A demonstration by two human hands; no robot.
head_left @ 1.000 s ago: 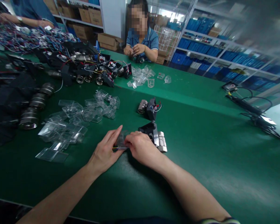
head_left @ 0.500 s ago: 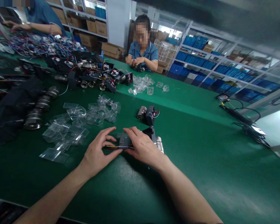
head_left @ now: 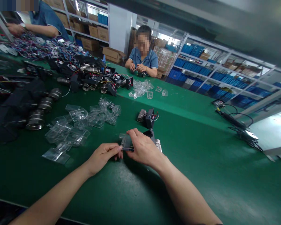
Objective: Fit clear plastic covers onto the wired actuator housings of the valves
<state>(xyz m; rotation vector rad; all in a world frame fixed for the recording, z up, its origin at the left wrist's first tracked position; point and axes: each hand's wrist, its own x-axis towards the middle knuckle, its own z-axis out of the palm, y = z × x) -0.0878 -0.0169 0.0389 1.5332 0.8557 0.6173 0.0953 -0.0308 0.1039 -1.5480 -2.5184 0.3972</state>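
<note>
My right hand (head_left: 146, 150) is closed over a black-housed valve unit, whose metal valve body (head_left: 158, 145) shows beyond the wrist side. A clear plastic cover (head_left: 125, 142) sticks out past its fingers on the left. My left hand (head_left: 107, 154) pinches at the cover's lower left corner, its fingers closed around thin wires that are now mostly hidden. A short piece of pale wire (head_left: 130, 148) runs along the cover's lower edge. Just beyond the hands, a second valve unit (head_left: 150, 118) with a black housing and loose wires lies on the green table.
Loose clear plastic covers (head_left: 78, 137) lie left of my hands, with more (head_left: 141, 88) farther back. Valve units (head_left: 36, 119) and a heap of wired parts (head_left: 49, 48) fill the left side. A co-worker (head_left: 142, 59) sits opposite. A black cable (head_left: 243, 132) lies at right.
My left hand has gone from spread fingers around the wires to a closed pinch at the cover's corner. My right hand keeps its hold on the valve unit.
</note>
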